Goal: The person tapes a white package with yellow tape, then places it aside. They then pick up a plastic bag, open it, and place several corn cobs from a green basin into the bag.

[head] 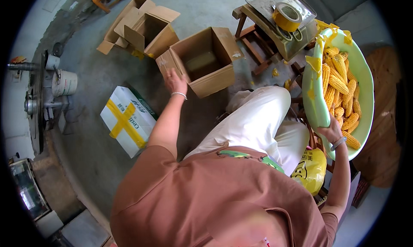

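Note:
My left hand [176,82] touches the near flap of an open cardboard box [211,80], its fingers lying over the flap; whether they grip it is unclear. The part of the box floor in view looks bare. At the right, my right hand [330,130] grips the near rim of a pale green plastic basin [364,76], with some fingers hidden. Yellow corn cobs [342,89] are heaped in that basin. Strips of yellow tape [313,65] cling to its rim and side.
More open cardboard boxes [151,29] stand beyond. A white carton [129,121] crossed with yellow tape sits left. A tape roll [287,16] rests on a metal-topped scale [258,1] over a wooden stool [255,47]. A yellow plastic bag [311,172] hangs near my right leg. A bucket [64,82] stands far left.

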### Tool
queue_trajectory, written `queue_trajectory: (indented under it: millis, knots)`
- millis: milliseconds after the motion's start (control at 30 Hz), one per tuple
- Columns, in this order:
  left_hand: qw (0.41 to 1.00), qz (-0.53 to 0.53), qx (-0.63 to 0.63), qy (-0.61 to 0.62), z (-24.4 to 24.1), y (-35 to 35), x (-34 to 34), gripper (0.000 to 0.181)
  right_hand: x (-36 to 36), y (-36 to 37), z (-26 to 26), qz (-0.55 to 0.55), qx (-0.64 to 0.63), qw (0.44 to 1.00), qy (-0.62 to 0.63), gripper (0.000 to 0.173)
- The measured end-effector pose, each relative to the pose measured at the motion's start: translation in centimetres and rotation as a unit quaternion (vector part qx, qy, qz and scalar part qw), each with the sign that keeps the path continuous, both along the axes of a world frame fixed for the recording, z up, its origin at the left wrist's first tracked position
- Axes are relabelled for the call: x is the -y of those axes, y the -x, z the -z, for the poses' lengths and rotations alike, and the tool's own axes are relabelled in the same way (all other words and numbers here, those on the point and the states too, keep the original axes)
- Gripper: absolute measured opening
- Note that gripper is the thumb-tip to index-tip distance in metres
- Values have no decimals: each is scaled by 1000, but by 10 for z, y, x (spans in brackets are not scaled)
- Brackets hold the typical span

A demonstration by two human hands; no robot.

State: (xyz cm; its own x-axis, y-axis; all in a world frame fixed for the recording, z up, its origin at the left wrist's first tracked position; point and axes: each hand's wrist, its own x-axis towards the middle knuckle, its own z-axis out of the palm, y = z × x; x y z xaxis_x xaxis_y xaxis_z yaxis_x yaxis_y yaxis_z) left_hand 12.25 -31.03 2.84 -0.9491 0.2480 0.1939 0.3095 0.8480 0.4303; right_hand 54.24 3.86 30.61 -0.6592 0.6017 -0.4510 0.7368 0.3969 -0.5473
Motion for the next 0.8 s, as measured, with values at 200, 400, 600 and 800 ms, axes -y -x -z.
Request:
queue_trajectory:
  millis: [200, 400, 600, 800]
  knots:
    - [949, -100, 299, -29, 22, 38, -9, 68, 0, 4, -4, -1, 23, 1000, -19, 53]
    - [924, -135, 330, -142, 44, 16, -18, 30, 0, -3, 3, 9, 12, 999, -51, 51]
    - [925, -155, 316, -145, 35, -43, -15, 31, -2, -9, 10, 31, -22, 999, -29, 52]
    - [937, -100, 328, -59, 49, -46, 16, 51, -2, -5, 10, 9, -14, 998, -55, 52]
